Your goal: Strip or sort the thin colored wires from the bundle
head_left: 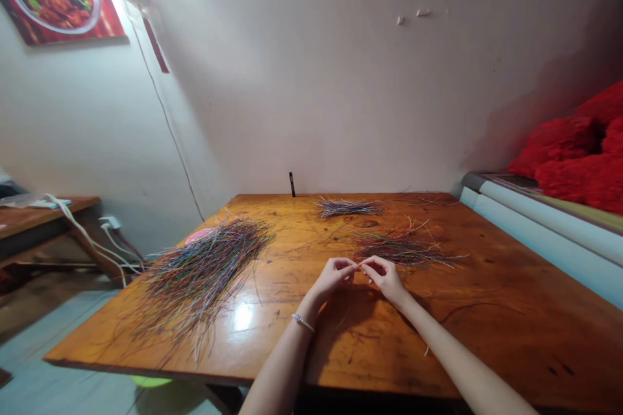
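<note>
My left hand (337, 275), with a pale bracelet on its wrist, is closed in a pinch above the wooden table. My right hand (383, 276) is pinched too, its fingertips meeting those of my left hand. Whatever lies between the fingertips is too small to make out. Just beyond my hands lies a loose pile of dark and reddish wires (396, 249). A smaller bundle of thin wires (349, 208) rests farther back. The largest heap, of multicoloured wires (209, 272), spreads over the table's left side.
The wooden table (487, 311) reaches back to the wall, where a black marker (292, 184) stands upright. A pink object (198, 236) shows behind the left heap. Long white rolls (545, 227) and red material (574, 159) are at the right. A side table (43, 217) with cables is at left.
</note>
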### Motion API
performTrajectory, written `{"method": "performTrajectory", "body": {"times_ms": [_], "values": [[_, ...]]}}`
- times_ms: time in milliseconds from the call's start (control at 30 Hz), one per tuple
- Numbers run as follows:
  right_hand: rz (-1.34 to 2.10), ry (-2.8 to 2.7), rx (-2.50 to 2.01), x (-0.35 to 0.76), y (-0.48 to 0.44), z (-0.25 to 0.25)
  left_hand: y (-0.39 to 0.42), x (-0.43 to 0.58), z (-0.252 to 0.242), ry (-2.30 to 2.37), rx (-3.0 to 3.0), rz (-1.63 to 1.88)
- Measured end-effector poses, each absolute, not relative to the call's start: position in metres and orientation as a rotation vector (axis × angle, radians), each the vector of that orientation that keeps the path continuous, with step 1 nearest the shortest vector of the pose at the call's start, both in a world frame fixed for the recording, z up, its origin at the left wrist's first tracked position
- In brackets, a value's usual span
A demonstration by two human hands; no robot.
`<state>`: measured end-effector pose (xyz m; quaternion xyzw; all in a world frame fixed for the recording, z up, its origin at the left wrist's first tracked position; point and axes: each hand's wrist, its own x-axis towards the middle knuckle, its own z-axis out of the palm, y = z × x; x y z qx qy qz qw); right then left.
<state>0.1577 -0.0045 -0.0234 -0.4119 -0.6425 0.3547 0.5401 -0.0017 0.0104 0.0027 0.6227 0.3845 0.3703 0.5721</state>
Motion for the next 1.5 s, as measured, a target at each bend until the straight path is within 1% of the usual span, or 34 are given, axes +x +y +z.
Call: {"method": "performTrajectory", "body": {"times_ms": [67,233,367,633,833,1100,1267,1500], "values": [[0.792,-1.546,-0.993,0.158,-0.006,-0.022,0.011,-0.002,0.002,0.9,1.452,0.874],[0.492,-1.682,-1.029,0.159,-0.01,-0.018,0.009,0.0,0.003,0.918,1.434,0.869],[0.453,-1.72,-1.03,0.158,-0.014,-0.013,0.007,0.001,0.005,0.936,1.416,0.833],[0.553,-1.68,-1.024,0.157,-0.013,-0.014,0.006,0.0,0.005,0.857,1.424,0.78],[0.721,-1.586,-1.011,0.159,-0.008,-0.021,0.007,-0.002,0.003,0.86,1.426,0.752],[0.852,-1.555,-0.992,0.16,-0.005,-0.023,0.005,-0.002,0.005,0.866,1.454,0.752],[0.94,-1.533,-0.951,0.158,-0.005,-0.021,0.006,-0.004,0.005,0.87,1.486,0.694],[0.997,-1.506,-0.915,0.157,-0.006,-0.019,0.002,-0.004,0.008,0.842,1.484,0.679]]}}
